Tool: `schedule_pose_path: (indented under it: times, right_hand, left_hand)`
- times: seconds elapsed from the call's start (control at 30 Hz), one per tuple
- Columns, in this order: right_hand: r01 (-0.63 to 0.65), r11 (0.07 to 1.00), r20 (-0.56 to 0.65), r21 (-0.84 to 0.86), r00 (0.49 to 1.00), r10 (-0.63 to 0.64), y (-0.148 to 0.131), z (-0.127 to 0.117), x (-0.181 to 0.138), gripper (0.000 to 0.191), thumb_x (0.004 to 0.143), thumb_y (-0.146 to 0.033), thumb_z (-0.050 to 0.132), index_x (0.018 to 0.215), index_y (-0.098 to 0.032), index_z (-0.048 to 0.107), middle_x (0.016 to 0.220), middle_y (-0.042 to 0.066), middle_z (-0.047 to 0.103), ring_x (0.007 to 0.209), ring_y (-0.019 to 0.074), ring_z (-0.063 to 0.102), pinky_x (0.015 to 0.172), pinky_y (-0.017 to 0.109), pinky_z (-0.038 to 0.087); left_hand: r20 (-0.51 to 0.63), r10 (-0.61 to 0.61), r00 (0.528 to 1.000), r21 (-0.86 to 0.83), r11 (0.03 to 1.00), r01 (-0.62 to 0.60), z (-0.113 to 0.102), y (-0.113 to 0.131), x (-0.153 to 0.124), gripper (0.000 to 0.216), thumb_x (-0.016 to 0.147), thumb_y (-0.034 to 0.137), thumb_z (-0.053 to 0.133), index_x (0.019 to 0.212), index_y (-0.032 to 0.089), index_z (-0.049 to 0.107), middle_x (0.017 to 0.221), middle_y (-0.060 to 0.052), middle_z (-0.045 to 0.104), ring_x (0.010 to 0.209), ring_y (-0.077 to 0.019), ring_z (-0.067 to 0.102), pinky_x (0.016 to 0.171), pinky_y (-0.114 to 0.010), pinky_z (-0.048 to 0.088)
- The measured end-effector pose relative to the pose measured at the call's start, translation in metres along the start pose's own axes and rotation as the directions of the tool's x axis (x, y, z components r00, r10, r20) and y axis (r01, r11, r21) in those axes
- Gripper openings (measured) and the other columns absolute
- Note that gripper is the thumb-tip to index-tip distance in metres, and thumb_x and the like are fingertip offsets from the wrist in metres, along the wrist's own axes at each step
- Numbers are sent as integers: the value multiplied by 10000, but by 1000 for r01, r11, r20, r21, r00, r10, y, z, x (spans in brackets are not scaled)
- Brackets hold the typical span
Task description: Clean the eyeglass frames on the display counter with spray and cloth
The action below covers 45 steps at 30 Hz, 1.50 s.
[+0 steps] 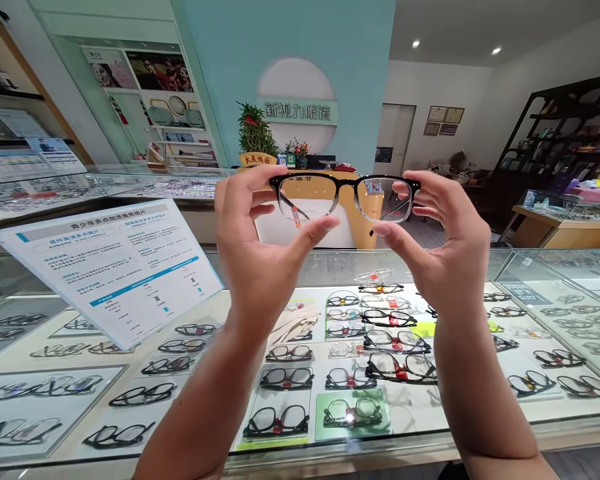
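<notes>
I hold a pair of glasses (345, 197) up at eye level, with a black top rim fading to clear below. My left hand (260, 247) grips the left end of the frame, fingers over the top and thumb under the left lens. At the right end my right hand (443, 243) does the same, its thumb reaching under the right lens. Both hands hover above a glass display counter (480, 427) filled with several rows of glasses (375, 347).
A tilted printed info sheet (115, 267) stands on the counter at left. More glass cases run along the left and right. Behind stand a teal wall with a round sign (296, 107), a potted plant (255, 137), a wooden desk and dark shelves (565, 133) at right.
</notes>
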State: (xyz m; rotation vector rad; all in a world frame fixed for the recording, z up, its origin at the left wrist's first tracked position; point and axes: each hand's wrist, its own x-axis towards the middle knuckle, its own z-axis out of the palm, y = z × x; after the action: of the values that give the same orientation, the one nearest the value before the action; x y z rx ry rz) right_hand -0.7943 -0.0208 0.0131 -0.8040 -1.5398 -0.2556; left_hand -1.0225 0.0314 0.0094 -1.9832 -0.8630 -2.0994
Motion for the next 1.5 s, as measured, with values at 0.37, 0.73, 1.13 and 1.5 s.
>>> schedule_pose_path:
  times: [0.37, 0.73, 1.13, 1.5]
  right_hand:
    - [-27, 999, -34, 31, 999, 28, 12, 7, -3, 591, 1051, -569, 794, 1590, -363, 663, 1496, 110, 779, 1407, 377, 749, 1165, 618, 668]
    - [-71, 996, -5, 45, 997, 71, 11, 4, -3, 579, 1051, -537, 801, 1595, -363, 710, 1542, 96, 770, 1466, 398, 718, 1216, 655, 639]
    - [-108, 994, 22, 20, 994, 107, 12, 2, -3, 539, 1049, -507, 803, 1561, -350, 742, 1496, 104, 796, 1426, 396, 748, 1200, 647, 644]
    - [-162, 985, 167, 55, 974, 151, 28, 5, -2, 596, 1074, -584, 742, 1604, -313, 711, 1439, 118, 807, 1394, 357, 754, 1165, 587, 669]
  left_hand:
    - [34, -13, 999, -45, 999, 15, 9, -17, -4, 731, 959, 786, 812, 1536, 370, 641, 1462, -97, 781, 1375, -337, 766, 1149, -556, 677]
    - [42, -104, 994, -80, 991, 108, 9, -22, 1, 693, 891, 728, 919, 1389, 270, 771, 1313, -117, 853, 1271, -345, 815, 1138, -544, 672]
    - [61, -28, 998, 11, 1000, 27, 6, -30, -2, 679, 896, 781, 877, 1382, 329, 737, 1286, -80, 851, 1240, -348, 812, 1078, -558, 683]
    - [-14, -5, 1000, 56, 998, 6, 5, -16, -1, 644, 885, 768, 897, 1339, 353, 703, 1294, -60, 813, 1268, -357, 779, 1103, -609, 667]
